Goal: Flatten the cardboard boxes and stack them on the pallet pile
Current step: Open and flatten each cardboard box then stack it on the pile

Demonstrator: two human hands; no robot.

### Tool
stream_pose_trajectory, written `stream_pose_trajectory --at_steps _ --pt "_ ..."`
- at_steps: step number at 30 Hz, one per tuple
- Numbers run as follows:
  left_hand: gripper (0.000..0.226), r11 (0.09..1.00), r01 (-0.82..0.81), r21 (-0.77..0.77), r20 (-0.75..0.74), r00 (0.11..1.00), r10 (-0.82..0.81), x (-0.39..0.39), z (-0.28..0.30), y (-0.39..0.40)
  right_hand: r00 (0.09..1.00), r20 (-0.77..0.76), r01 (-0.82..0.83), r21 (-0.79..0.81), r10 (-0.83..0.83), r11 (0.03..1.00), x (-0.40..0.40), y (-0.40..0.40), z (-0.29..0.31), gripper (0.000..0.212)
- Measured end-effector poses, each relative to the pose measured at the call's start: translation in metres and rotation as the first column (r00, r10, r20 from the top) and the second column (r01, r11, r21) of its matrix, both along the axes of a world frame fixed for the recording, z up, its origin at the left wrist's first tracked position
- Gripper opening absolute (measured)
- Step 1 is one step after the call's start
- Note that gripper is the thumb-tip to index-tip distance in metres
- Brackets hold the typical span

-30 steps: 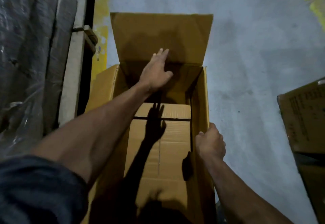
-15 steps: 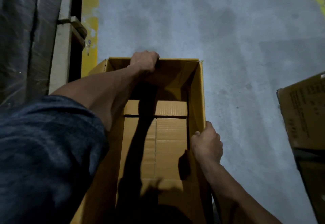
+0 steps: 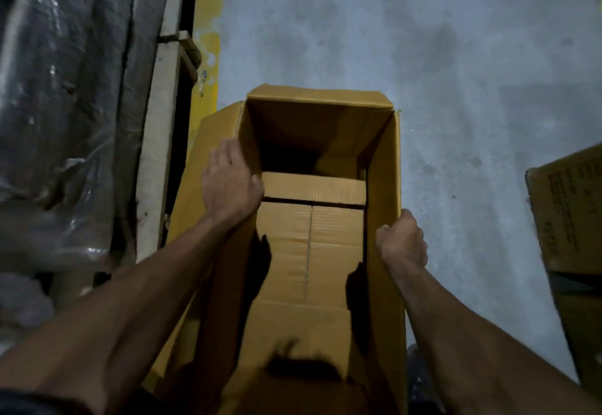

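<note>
Here, at the far left, 1 plastic-wrapped load (image 3: 58, 115) sat on 1 wooden pallet (image 3: 156, 141) beside a worn yellow floor line (image 3: 207, 40). Just right of it, 1 open cardboard box (image 3: 312, 245) stood on the concrete floor (image 3: 423, 40), with its 2 bottom flaps meeting at a centre seam and 1 end flap folded across them. The left hand (image 3: 229, 186) rested on the box's left wall rim, fingers curled over the edge and gripping it, though the fingertips were hidden inside. The right hand (image 3: 402, 245) was closed in a tight grasp round the right wall's top edge. The step in hand looked like the flattening itself, with the box not yet collapsed and both walls held. The next move likely called for pushing 1 wall across so the box skewed flat, and the closed bottom could resist. At the far right, 1 printed second box (image 3: 566, 212) waited, well apart.
</note>
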State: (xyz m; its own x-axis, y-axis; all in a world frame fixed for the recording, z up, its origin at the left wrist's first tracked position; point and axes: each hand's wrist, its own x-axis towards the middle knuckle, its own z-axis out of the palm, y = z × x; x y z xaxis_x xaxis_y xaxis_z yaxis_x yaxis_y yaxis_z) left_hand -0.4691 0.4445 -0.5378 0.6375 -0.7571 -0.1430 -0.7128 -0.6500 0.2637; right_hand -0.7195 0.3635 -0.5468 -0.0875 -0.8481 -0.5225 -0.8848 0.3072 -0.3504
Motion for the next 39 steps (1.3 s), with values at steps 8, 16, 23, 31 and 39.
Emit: stream_pose_trajectory --at_steps 8,16,23,31,39 --pt "0.068 0.975 -0.163 0.151 -0.223 0.955 0.195 -0.044 -0.02 0.144 1.0 0.005 -0.02 0.098 0.02 0.995 -0.023 0.032 0.007 0.038" --pt "0.039 0.887 -0.313 0.34 -0.328 0.844 0.424 -0.055 -0.03 0.162 0.996 -0.087 -0.022 0.132 0.034 0.991 -0.07 0.115 0.004 0.038" --pt "0.022 0.894 -0.373 0.249 -0.396 0.803 0.445 -0.057 -0.027 0.163 0.999 0.006 -0.049 0.123 0.048 0.991 -0.079 0.113 0.003 0.019" --pt "0.033 0.913 -0.389 0.125 -0.396 0.824 0.406 -0.066 0.018 0.161 0.996 0.025 -0.082 0.047 0.08 0.996 -0.093 0.11 0.047 0.028" --pt "0.033 0.944 -0.329 -0.001 -0.41 0.861 0.3 -0.071 0.109 0.149 0.99 0.084 -0.104 -0.076 0.11 0.992 -0.105 0.106 0.132 0.017"
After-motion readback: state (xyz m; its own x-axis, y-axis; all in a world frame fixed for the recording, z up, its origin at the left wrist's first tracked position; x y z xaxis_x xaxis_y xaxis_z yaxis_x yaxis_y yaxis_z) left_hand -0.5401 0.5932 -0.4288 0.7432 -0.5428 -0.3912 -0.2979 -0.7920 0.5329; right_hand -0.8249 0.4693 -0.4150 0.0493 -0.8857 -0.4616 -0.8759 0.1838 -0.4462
